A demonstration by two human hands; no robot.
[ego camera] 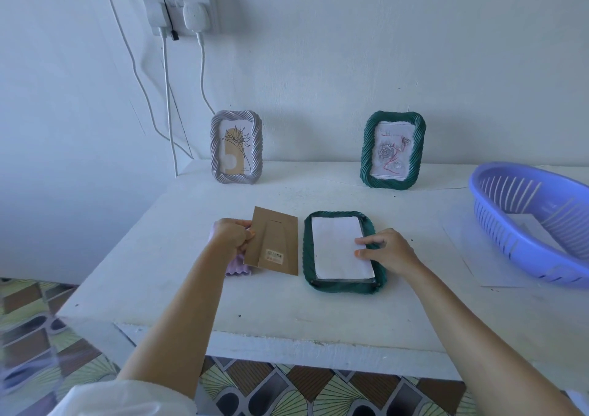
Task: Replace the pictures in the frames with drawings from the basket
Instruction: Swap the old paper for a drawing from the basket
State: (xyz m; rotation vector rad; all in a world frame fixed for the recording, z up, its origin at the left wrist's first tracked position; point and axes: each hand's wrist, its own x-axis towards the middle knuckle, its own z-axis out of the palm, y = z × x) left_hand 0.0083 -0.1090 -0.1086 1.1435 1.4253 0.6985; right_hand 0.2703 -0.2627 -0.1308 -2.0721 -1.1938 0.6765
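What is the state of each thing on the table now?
Flat green frame: face down, back off, white paper inside.
Backing board: held by left grip.
Right grip: presses the paper.
Lilac frame: upright, picture inside.
Far green frame: upright, drawing inside.
Basket: holds a sheet.

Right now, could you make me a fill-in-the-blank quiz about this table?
The left hand holds a ___ board.
Fingers of the right hand rest on white paper inside the ___ frame lying flat.
Counting the grey frame, ___ frames stand by the wall.
Missing: brown, green, two.
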